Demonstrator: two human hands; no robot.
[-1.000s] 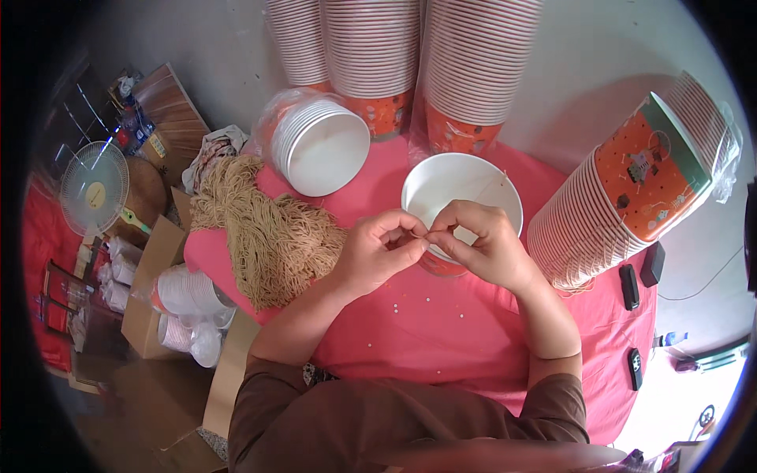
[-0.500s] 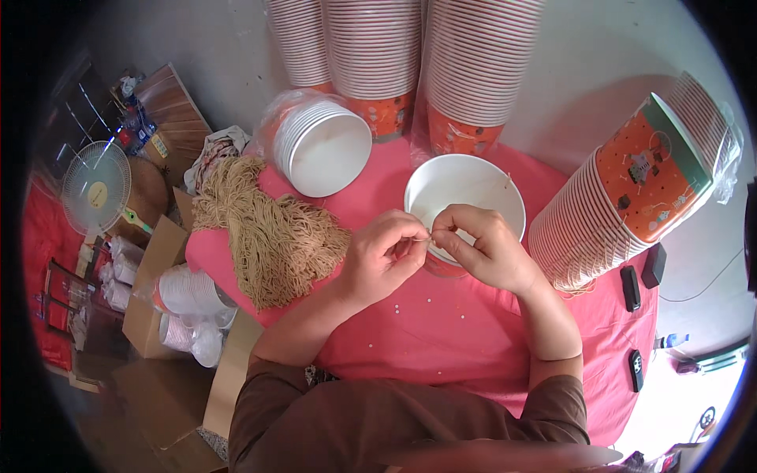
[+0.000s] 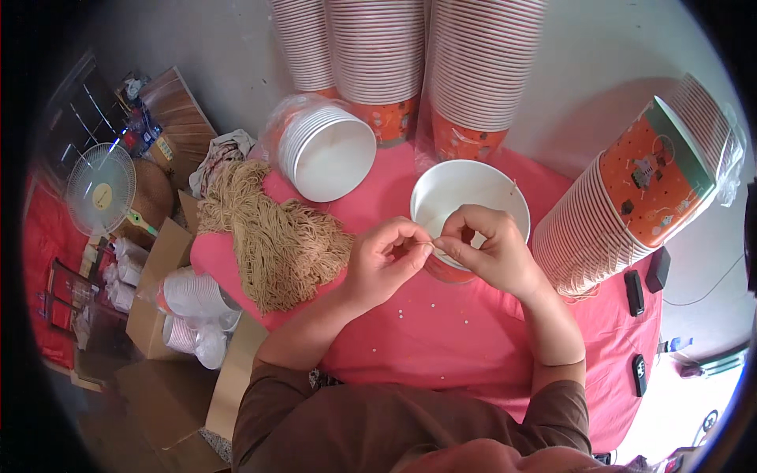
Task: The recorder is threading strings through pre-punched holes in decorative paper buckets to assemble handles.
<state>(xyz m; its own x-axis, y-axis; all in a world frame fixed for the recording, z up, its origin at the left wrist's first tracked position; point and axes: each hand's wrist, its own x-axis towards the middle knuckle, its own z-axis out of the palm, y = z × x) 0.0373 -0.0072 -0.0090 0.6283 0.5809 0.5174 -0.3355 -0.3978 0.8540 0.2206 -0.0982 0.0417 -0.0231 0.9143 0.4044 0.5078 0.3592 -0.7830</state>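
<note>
Fingertips of my left hand point(image 3: 384, 266) and my right hand point(image 3: 495, 251) meet in a pinch on a thin tan cord point(image 3: 430, 243), most of it hidden by the fingers. Both hands are just above the near rim of a white-lined paper bucket point(image 3: 453, 185), which stands upright with its mouth up. My right hand covers part of that bucket. A bit of cord shows at the bucket's right rim. Left of my hands lies a big bundle of tan cords point(image 3: 288, 252).
Nested buckets point(image 3: 335, 162) lie tilted behind the bundle. Tall wrapped bucket stacks point(image 3: 477, 71) stand at the back. An orange and green stack point(image 3: 646, 185) leans at right, cords hanging on it. Small white bits dot the pink tablecloth point(image 3: 441, 347). Cardboard boxes point(image 3: 169, 394) stand at left.
My hands stay together on the cord, with fingers slightly shifted and a short length of cord now showing between them. The whole view has shifted slightly.
</note>
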